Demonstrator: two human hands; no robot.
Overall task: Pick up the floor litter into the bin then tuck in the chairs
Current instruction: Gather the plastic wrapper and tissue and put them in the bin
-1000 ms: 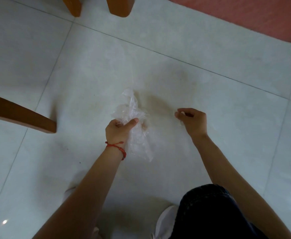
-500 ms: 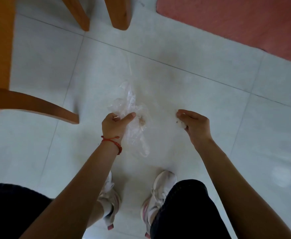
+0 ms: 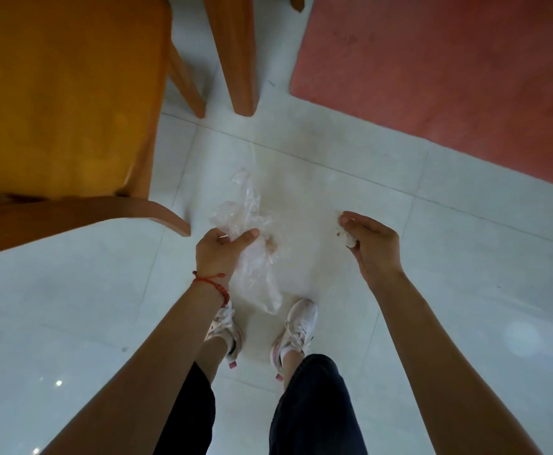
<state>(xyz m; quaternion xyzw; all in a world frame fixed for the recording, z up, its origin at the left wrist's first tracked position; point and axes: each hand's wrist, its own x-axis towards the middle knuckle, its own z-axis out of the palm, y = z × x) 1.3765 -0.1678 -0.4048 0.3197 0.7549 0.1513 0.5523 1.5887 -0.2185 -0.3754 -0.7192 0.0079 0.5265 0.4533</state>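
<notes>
Pale tiled floor (image 3: 399, 290), cleared underfoot. Left hand (image 3: 222, 251) clenched on clear plastic bag (image 3: 252, 257); right hand (image 3: 373, 244) pinching white scrap (image 3: 345, 236). Bin unseen; chair (image 3: 55, 93) untucked.

A thin, clear, crinkled plastic bag (image 3: 252, 257) hangs glossy and creased from the left hand (image 3: 219, 254), while the right hand (image 3: 371, 246) closes on a small crumpled wad of white paper (image 3: 345, 236), matt and rough. Beneath them, pale polished floor tiles (image 3: 432, 290) shine with soft reflections between thin grout lines. An orange-brown wooden chair (image 3: 65, 93) shows a smooth, lacquered sheen. A salmon-red mat (image 3: 449, 77) looks matt and slightly mottled. A red braided cord bracelet (image 3: 214, 284) circles the left wrist; white fabric sneakers (image 3: 298, 326) and dark cloth trousers (image 3: 314, 405) appear dull.
</notes>
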